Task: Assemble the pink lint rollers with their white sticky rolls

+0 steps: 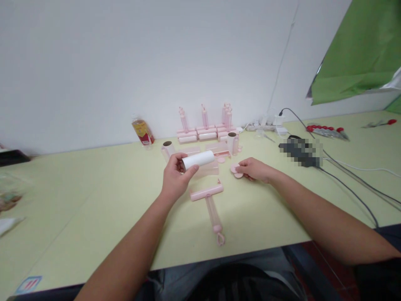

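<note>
My left hand [176,177] is closed round one end of a white lint roller refill [200,159], held level above the table. Over to the right, my right hand [253,169] pinches pink round end caps [237,170] close to the tabletop; how many is hard to tell. Between my arms lies a pink lint roller handle [213,211], its bare holder bar away from me and its looped end towards me. Behind the held roll are clear pink covers [209,168], and another pink round piece [221,160] lies beside them.
Several pink lint rollers [205,121] stand by the wall, with upright paper rolls [232,142] in front. A bottle [142,130] is left of them. On the right are a power strip [260,127], a blurred dark device [299,152], cables and red-tipped items [326,130].
</note>
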Demonstrator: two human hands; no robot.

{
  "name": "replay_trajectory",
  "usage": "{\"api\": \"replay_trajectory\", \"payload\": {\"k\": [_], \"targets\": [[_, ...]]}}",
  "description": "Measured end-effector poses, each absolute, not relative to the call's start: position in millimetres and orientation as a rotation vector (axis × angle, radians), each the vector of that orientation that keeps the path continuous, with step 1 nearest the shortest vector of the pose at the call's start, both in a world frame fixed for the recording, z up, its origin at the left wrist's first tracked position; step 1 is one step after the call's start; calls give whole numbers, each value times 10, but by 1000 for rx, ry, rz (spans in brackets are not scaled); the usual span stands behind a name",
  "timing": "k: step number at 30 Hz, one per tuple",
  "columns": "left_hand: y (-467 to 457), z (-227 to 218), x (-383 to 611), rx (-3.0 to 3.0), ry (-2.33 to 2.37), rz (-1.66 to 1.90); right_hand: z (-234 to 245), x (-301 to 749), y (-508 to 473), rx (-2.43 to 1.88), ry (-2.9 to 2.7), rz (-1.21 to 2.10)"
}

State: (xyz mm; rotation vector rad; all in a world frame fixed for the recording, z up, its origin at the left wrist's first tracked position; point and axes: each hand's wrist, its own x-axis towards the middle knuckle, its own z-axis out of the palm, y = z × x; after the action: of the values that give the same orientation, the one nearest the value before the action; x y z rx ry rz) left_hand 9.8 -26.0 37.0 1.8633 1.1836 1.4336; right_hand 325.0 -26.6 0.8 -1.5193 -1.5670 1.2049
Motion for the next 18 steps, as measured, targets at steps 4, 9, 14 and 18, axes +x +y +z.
{"api": "replay_trajectory", "payload": {"k": [4,9,14,18], "targets": [[-296,365,126,1890,1200,1395,-20,3232,-225,-1688,-1719,993],[-317,369,136,1920,1205,1392,-33,3248,-137,-1834,-1827,657],[-311,375,147,1899,1197,1385,-60,3327,-79,-1904,-1920,411],[-325,388,161,1904,1208,1382,-44,3347,-84,-1925,-1992,300]]}}
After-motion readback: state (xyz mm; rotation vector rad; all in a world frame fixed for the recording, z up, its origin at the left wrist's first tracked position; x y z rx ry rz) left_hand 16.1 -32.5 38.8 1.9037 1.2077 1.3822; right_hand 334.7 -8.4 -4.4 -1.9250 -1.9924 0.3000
